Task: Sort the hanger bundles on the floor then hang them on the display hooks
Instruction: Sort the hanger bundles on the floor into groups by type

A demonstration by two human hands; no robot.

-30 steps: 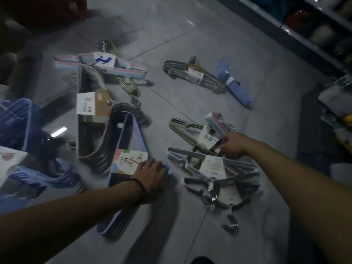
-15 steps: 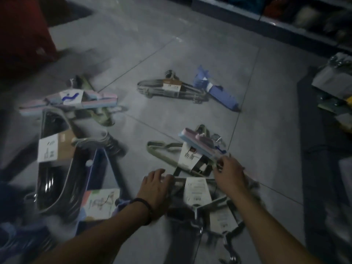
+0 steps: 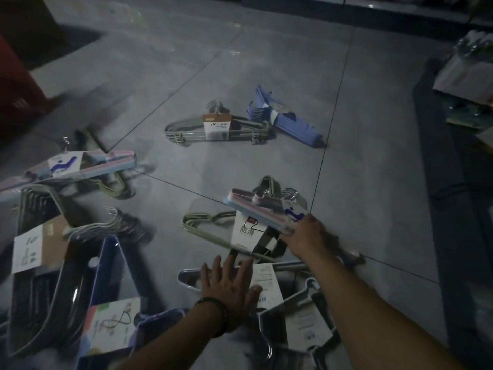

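Note:
Several hanger bundles lie on the grey tiled floor. My right hand point(image 3: 306, 237) grips the end of a pink-and-blue flat hanger bundle point(image 3: 256, 209), which is tilted above a green wire bundle point(image 3: 208, 225) with a white label. My left hand point(image 3: 229, 287), with straight spread fingers, rests on a light grey hanger bundle point(image 3: 269, 279) with a white label. Farther off lie a silver wire bundle point(image 3: 216, 128) with a brown-topped label and a blue plastic bundle point(image 3: 285, 122). At the left lie a second pink-and-blue bundle point(image 3: 69, 165), a dark bundle point(image 3: 40, 263) and a blue bundle point(image 3: 112, 295).
A red container point(image 3: 16, 84) stands at the far left. Low shelving point(image 3: 400, 12) runs along the back. Boxed goods point(image 3: 464, 73) and a dark mat point(image 3: 461, 209) are at the right. Bare tiles lie between the bundle groups.
My left hand left the blue bundle and moved right onto the grey bundle. My right hand has lifted the end of the pink-and-blue bundle. The view shifted left and forward.

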